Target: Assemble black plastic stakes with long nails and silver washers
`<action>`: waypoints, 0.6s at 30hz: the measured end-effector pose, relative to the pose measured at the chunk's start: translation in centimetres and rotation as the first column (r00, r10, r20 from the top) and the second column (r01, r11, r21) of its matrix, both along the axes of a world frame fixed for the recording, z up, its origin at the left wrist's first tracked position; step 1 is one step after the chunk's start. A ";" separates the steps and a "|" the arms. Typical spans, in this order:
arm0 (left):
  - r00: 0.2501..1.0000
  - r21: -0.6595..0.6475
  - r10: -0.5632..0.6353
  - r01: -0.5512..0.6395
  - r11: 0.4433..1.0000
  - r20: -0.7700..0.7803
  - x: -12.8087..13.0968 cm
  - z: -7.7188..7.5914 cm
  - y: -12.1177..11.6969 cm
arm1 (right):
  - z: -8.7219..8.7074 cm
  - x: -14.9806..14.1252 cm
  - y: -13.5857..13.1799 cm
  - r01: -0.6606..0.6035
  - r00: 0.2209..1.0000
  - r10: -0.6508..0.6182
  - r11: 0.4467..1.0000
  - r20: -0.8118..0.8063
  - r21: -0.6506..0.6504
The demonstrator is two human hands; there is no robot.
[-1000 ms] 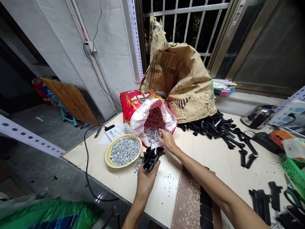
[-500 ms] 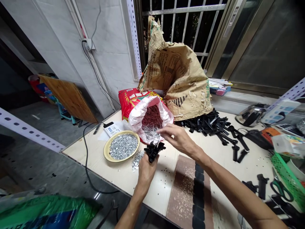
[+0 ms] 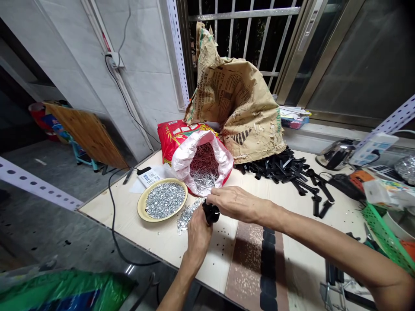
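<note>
My left hand point(image 3: 200, 231) is closed around black plastic parts point(image 3: 211, 214), one with a round end facing me. Against the top of these parts, my right hand point(image 3: 235, 203) has its fingers pinched together; whatever is between the fingertips is hidden. Just beyond both hands lies a red and white bag point(image 3: 181, 162), its mouth open toward me. Long thin metal nails point(image 3: 204, 177) fill it, silvery in front and reddish deeper in. To the left stands a yellow bowl point(image 3: 140, 208) heaped with small metal washers point(image 3: 165, 199). More loose washers point(image 3: 184, 220) are scattered between bowl and left hand.
A torn brown paper sack point(image 3: 256, 121) stands behind, with a pile of black plastic parts point(image 3: 282, 166) before it. Right of my hands lies a brown board point(image 3: 243, 268) bearing a row of black pieces point(image 3: 268, 263). A green basket point(image 3: 385, 242) and a kettle point(image 3: 337, 153) are farther right.
My right hand has drawn back from the nails at the bag's mouth and come down to the black parts in my left hand. Those parts have turned, round end toward me.
</note>
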State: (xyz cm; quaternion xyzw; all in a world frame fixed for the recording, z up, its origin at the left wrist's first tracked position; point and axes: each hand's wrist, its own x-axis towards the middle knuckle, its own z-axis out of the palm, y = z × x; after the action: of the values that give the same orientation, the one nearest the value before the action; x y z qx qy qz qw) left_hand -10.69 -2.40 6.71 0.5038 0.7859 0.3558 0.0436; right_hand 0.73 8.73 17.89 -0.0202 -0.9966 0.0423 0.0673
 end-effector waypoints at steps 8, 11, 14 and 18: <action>0.998 0.143 -0.069 0.068 0.987 0.003 -0.3 -1.2 0.3 | 0.8 -1.5 1.5 -0.125 0.992 0.129 0.906 -0.017 -0.405; 0.995 0.177 -0.088 0.078 0.981 0.052 -0.6 -0.7 0.1 | 1.0 -2.0 3.3 -0.135 0.988 0.082 0.859 -0.128 -0.494; 0.989 0.192 -0.108 0.088 0.978 0.097 -0.8 0.6 -0.4 | 0.2 -3.1 6.4 0.066 0.956 -0.198 0.863 -0.216 -0.501; 0.983 0.208 -0.130 0.102 0.973 0.126 -0.7 2.1 -0.8 | -3.0 -6.3 9.3 0.538 0.839 -0.542 0.806 0.056 -0.247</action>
State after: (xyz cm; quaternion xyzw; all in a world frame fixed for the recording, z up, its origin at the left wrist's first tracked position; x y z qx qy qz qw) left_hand -11.34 -3.17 8.79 0.5248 0.7102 0.4644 0.0680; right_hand -5.60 18.08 14.87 -0.3104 -0.9354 0.1483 0.0818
